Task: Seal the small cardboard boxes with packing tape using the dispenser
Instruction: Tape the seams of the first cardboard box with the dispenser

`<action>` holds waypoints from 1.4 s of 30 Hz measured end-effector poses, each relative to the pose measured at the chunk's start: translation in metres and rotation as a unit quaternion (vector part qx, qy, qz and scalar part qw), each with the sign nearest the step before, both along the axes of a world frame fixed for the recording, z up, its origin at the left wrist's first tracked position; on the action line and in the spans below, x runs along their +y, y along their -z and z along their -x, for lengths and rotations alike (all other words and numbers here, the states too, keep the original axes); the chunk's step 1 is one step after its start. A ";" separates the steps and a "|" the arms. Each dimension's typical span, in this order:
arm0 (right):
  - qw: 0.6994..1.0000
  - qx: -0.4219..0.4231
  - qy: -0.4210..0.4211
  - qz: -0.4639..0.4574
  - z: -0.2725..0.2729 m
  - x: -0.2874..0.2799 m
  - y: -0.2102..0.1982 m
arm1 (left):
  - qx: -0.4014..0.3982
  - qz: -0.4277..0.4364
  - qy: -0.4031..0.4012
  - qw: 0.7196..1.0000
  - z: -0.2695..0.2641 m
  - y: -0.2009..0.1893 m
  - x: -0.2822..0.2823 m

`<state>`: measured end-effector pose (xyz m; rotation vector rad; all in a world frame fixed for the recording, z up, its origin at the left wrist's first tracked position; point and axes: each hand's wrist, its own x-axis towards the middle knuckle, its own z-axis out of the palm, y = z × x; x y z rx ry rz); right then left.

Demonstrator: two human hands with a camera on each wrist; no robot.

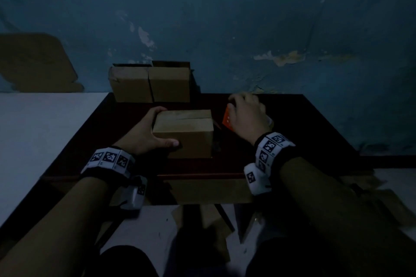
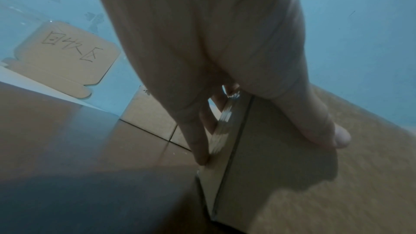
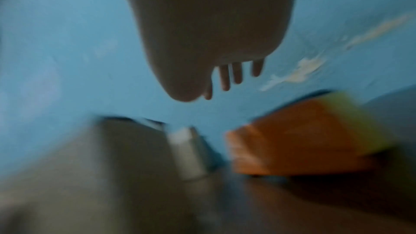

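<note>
Early in the task by the look of it. Left hand point(image 1: 148, 132) grips the front box point(image 1: 183, 132) at its left end, thumb curled onto the near face, fingers over the far top corner; the left wrist view shows the same, thumb on one face and fingers on the adjoining one. Box sits mid table point(image 1: 304, 123), flaps folded down, the centre seam point(image 1: 193, 117) still a bare dark line with no tape visible across it, so this one reads as unsealed.

Right hand point(image 1: 246, 114) is over the orange tape dispenser point(image 1: 227, 119), which is just right of the box on the table. In the right wrist view, badly blurred, the fingers point(image 3: 225, 79) hang straight and loose above the dispenser point(image 3: 292, 141) with a gap between, so the hand looks relaxed and not gripping yet; contact cannot be told from the head view.

Two more boxes point(image 1: 150, 84) stand touching side by side at the back edge against the blue wall point(image 1: 225, 18), top flaps apparently up, seemingly unsealed too.

Left to do, as a judgement: pick up the dispenser, tape the seam on the front box, then the two at the back
</note>
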<state>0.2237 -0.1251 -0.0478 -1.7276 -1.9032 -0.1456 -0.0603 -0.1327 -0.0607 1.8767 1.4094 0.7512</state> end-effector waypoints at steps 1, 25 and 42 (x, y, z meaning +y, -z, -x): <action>0.999 0.034 -0.032 -0.009 0.010 0.000 -0.003 | 0.002 0.000 0.000 1.000 0.000 0.000 0.000; 0.754 0.612 -0.133 0.198 0.075 -0.005 0.034 | -0.014 0.010 0.012 1.000 0.001 0.006 0.005; 0.730 0.638 -0.094 0.227 0.079 -0.015 0.027 | -0.038 -0.014 -0.006 0.999 0.000 0.009 -0.003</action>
